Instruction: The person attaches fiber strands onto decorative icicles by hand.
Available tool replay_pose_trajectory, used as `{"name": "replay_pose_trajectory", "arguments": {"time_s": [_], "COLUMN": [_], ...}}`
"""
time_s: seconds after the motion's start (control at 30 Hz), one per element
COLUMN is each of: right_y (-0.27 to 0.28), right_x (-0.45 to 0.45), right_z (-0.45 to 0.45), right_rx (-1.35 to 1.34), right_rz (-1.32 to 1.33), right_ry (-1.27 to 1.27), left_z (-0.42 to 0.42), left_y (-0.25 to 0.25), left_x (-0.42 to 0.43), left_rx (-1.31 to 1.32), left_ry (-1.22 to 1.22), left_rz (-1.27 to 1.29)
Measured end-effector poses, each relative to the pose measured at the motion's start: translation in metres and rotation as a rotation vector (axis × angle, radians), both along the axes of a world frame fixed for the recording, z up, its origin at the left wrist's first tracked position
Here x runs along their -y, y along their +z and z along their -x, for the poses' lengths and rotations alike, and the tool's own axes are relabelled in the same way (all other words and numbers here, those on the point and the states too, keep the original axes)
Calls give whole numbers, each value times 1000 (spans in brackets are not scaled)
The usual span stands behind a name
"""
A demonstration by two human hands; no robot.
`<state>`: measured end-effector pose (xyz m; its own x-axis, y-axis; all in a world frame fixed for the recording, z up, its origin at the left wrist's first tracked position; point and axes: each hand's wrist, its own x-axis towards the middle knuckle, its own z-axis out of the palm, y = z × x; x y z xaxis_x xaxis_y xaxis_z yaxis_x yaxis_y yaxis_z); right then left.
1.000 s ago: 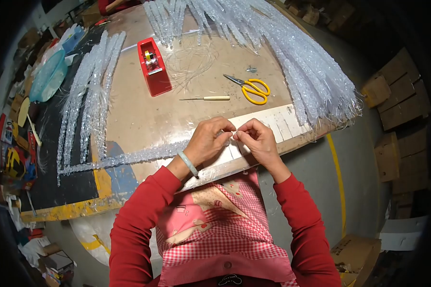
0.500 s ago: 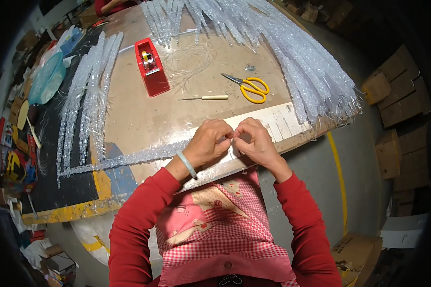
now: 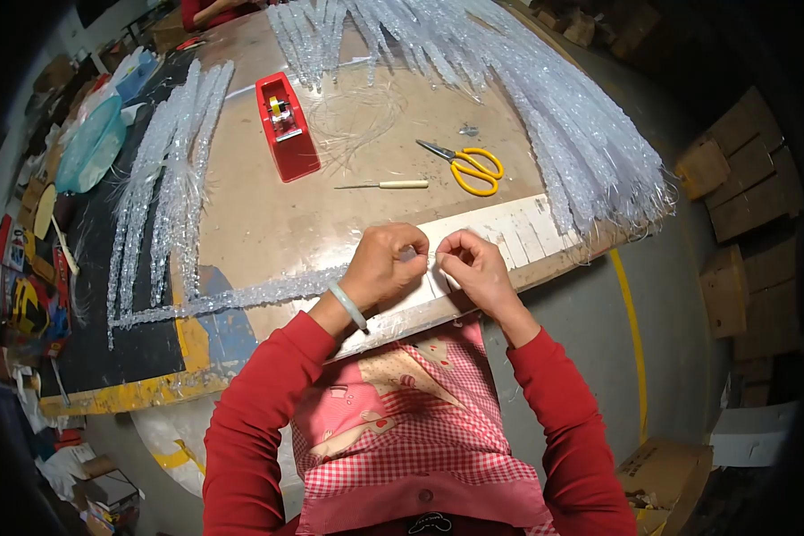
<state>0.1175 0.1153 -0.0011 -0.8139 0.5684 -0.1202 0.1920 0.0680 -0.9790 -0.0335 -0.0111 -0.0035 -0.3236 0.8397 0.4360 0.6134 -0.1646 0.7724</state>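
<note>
A long clear beaded strand [image 3: 250, 293] lies along the front of the table, and its right end runs under my left hand [image 3: 386, 264]. That hand is closed over the strand end, thumb and forefinger pinched together. Close to its right, my right hand [image 3: 475, 268] is pinched too, above a white marked board [image 3: 518, 234]. Something thin and pale shows between the fingertips, too small to make out. Beyond the hands lie a pale-handled awl [image 3: 402, 184] and yellow-handled scissors [image 3: 477, 171].
A red tape dispenser [image 3: 288, 134] stands behind the awl. Beaded strands [image 3: 590, 134] are heaped at the back right, with more strands [image 3: 174, 170] at the left. Loose clear threads [image 3: 357, 121] lie mid-table. Another person's arm [image 3: 213, 11] shows at the far edge.
The two hands have moved slightly apart, leaving a small gap between the fingertips. Both stay pinched at the strand's right end. The view has shifted a little.
</note>
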Motion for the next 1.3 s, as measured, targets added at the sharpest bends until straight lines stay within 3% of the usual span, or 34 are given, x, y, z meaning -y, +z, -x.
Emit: {"name": "replay_pose_trajectory", "arguments": {"time_s": [0.07, 0.17, 0.2, 0.3, 0.5, 0.6, 0.7, 0.77, 1.13, 1.3], "right_y": [15, 21, 20, 19, 26, 22, 24, 22, 20, 15], "right_x": [-1, -7, -5, -8, -10, -12, -12, -12, -21, -26], "right_z": [3, 7, 7, 8, 6, 6, 5, 4, -9, -16], "right_rx": [-233, -294, -231, -160, -176, -202, -192, -180, -98, -139], "right_rz": [-880, -906, -623, -583, -680, -754, -789, -755, -676, -787], "right_ry": [20, 193, 219, 247, 216, 217, 217, 232, 285, 319], "left_z": [1, 5, 5, 9, 11, 8, 8, 5, -1, 0], "left_y": [0, -5, -4, 0, -3, -5, -3, -1, 6, 3], "left_x": [-1, -2, -2, 1, -4, -7, -6, -4, -2, -2], "left_rx": [173, 253, 252, 320, 349, 528, 474, 266, 123, 70], "left_ry": [-4, -28, -30, -28, -64, -6, -32, 9, -11, -32], "left_rz": [-23, 15, 15, 92, 147, 90, 159, 150, 114, 85]}}
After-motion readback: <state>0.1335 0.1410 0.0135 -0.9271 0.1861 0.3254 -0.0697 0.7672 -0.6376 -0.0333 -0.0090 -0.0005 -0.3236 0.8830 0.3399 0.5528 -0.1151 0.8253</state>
